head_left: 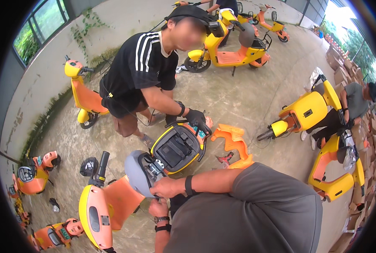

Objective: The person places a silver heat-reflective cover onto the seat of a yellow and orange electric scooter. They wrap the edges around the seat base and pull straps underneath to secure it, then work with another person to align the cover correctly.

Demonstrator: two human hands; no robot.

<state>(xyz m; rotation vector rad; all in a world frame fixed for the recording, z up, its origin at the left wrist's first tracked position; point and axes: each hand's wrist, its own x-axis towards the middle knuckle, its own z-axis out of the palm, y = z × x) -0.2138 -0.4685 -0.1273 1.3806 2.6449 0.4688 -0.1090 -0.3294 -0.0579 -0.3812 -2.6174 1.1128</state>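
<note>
The yellow and orange scooter (pixel 117 198) stands in front of me with its grey seat (pixel 136 170) tipped up. Behind the seat a metal hinge (pixel 155 167) and a dark storage bucket (pixel 177 148) lie exposed. My right hand (pixel 167 187) is closed at the seat's lower edge, fingers pressed against its rim. Just below it, my left hand (pixel 159 208), with a watch at the wrist, has its fingers curled closed near the seat's underside; whatever they grip is hidden. Across from me, a person in black bends over the scooter's rear, a black-gloved hand (pixel 197 119) on it.
Orange body panels (pixel 235 143) lie on the concrete floor beyond the scooter, with a red and black part (pixel 225 160) beside them. More scooters (pixel 230 50) stand around. At the right a person in grey (pixel 357 101) works by two scooters, near stacked cardboard boxes (pixel 337 63).
</note>
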